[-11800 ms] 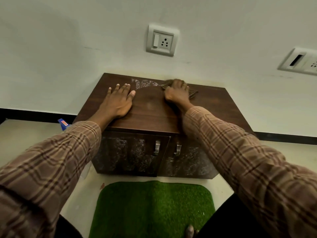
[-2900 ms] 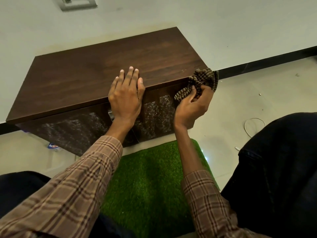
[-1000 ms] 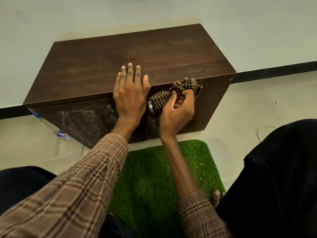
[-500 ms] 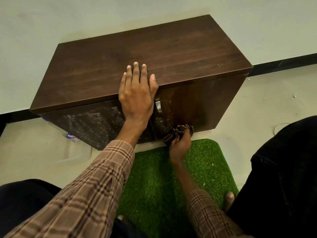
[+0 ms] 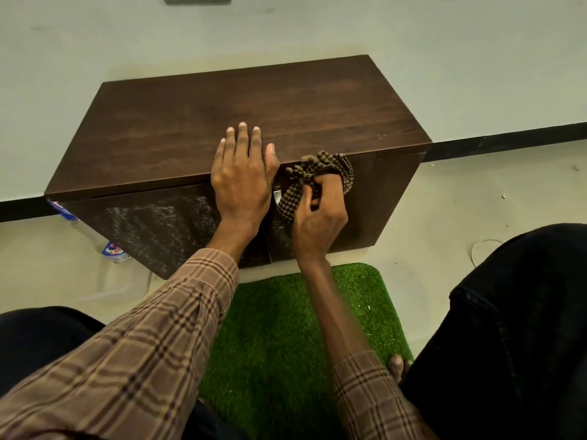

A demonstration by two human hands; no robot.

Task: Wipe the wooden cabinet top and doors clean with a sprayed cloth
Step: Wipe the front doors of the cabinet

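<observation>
Two hands (image 5: 243, 182), one cloth (image 5: 317, 181), one cabinet (image 5: 222, 119)

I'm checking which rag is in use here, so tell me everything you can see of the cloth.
The brown-and-tan checked cloth looks like soft woven fabric, bunched into a crumpled wad. The right hand grips it and presses it against the upper part of the dark wooden cabinet's right door, just under the top's front edge and beside a metal handle.
</observation>
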